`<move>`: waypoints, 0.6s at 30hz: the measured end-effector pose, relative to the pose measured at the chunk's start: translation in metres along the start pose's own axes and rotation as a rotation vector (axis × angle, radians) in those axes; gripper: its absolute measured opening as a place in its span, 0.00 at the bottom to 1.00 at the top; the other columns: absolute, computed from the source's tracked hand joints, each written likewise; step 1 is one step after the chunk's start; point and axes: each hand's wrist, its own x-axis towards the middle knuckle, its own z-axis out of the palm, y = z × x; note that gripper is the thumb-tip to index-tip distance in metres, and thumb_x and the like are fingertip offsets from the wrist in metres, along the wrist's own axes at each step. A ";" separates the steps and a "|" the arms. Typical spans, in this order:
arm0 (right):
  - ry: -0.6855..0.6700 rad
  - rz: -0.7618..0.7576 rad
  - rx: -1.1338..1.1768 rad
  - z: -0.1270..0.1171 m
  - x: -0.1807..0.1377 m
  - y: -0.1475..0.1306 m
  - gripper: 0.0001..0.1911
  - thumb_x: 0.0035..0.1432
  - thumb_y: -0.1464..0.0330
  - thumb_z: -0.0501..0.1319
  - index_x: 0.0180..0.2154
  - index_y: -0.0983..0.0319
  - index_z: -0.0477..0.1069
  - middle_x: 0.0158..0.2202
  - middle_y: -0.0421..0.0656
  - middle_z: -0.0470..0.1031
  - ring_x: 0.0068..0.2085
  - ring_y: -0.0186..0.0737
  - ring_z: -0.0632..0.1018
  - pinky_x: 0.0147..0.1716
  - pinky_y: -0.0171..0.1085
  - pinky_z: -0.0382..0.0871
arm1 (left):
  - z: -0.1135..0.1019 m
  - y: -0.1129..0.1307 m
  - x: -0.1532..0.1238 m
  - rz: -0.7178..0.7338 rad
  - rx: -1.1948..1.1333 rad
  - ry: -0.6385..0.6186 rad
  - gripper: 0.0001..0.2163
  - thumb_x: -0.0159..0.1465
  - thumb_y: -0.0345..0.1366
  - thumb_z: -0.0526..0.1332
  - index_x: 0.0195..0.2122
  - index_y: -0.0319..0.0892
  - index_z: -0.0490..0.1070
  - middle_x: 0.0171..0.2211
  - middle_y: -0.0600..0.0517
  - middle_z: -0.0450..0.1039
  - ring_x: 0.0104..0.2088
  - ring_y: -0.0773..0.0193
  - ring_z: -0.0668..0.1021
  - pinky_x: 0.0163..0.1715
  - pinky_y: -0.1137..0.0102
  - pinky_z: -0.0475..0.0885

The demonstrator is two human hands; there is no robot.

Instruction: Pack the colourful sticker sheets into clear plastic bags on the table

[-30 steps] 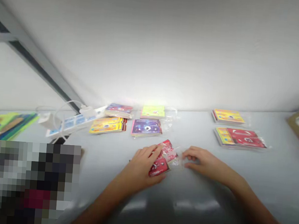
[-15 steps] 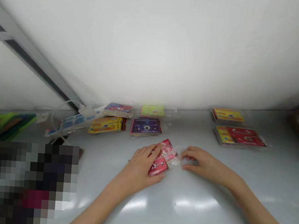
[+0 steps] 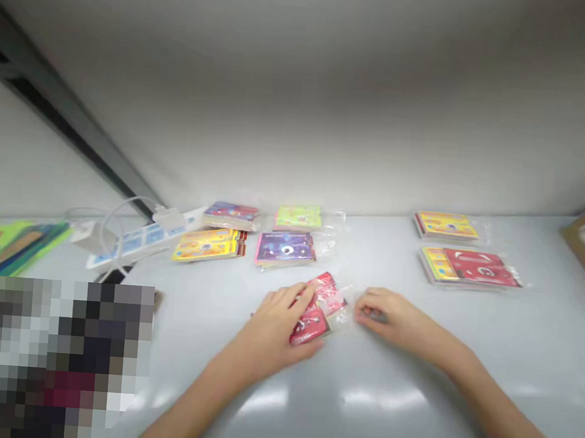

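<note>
1. The red cards (image 3: 310, 325) seem to lie inside a clear plastic bag (image 3: 344, 318), at the near middle of the smooth grey table (image 3: 382, 369), partly under the left hand (image 3: 279, 328)
2. The left hand rests over them, fingers side by side, thumb spread toward the near edge
3. The right hand (image 3: 394, 319) is just beside the bag's right end, fingers curled toward the thumb; I cannot tell if they pinch the film
4. I judge the cards light, rather stiff and slippery, the film soft and crinkly; best hold is the cards' edges and the film's loose end
5. Farther, the purple card stack (image 3: 286, 247) is flat, rectangular, glossy
</note>
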 end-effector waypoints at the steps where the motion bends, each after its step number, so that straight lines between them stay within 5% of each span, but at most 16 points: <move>1: 0.005 0.002 -0.005 0.000 0.000 0.000 0.07 0.57 0.69 0.54 0.32 0.61 0.69 0.32 0.42 0.71 0.35 0.38 0.71 0.36 0.36 0.64 | 0.000 0.000 0.000 -0.002 0.002 -0.002 0.31 0.57 0.45 0.59 0.59 0.39 0.53 0.59 0.43 0.56 0.56 0.52 0.62 0.54 0.60 0.59; 6: 0.036 0.028 -0.073 0.003 0.000 -0.007 0.09 0.53 0.66 0.59 0.37 0.63 0.68 0.34 0.44 0.71 0.36 0.41 0.71 0.37 0.39 0.64 | 0.000 -0.001 0.000 0.011 -0.001 0.012 0.31 0.57 0.44 0.60 0.59 0.39 0.52 0.58 0.43 0.57 0.55 0.53 0.63 0.54 0.60 0.60; 18: 0.108 0.112 0.020 0.005 0.002 -0.003 0.03 0.53 0.71 0.56 0.27 0.62 0.66 0.26 0.40 0.69 0.28 0.35 0.69 0.28 0.34 0.63 | 0.000 -0.002 -0.001 0.017 -0.020 0.037 0.31 0.56 0.43 0.61 0.59 0.39 0.54 0.57 0.43 0.58 0.54 0.53 0.64 0.53 0.60 0.61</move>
